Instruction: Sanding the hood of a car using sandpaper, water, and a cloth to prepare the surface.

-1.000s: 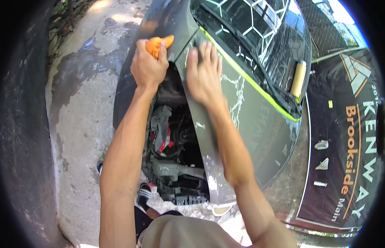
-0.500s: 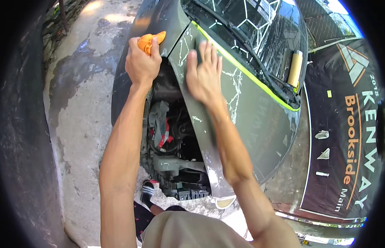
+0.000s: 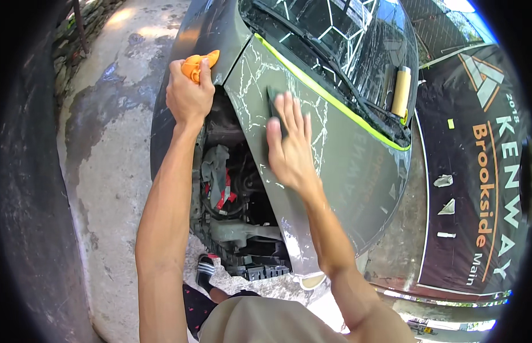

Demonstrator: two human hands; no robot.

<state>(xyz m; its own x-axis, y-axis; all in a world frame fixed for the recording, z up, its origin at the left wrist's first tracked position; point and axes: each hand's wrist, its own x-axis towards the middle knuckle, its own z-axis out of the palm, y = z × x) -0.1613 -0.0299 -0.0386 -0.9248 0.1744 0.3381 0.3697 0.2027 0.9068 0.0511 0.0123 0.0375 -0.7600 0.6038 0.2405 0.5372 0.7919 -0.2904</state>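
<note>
A grey car fills the middle of the view, its nose toward the near edge and its windshield at the far side. The bonnet, wrapped in matte grey film with pale crack-like lines and a yellow-green stripe along its far edge, is tilted open, showing the engine bay to its left. A black banner with orange and white lettering lies on the ground to the right of the car. Wet concrete ground spreads to the left.

The right hand lies flat on the bonnet film, fingers spread; a dark flat tool shows at its fingertips, though whether the hand grips it cannot be told. The left hand is clenched around an orange cloth, resting on the left fender's far edge. A pale roller rests at the base of the windshield, well apart from both hands.
</note>
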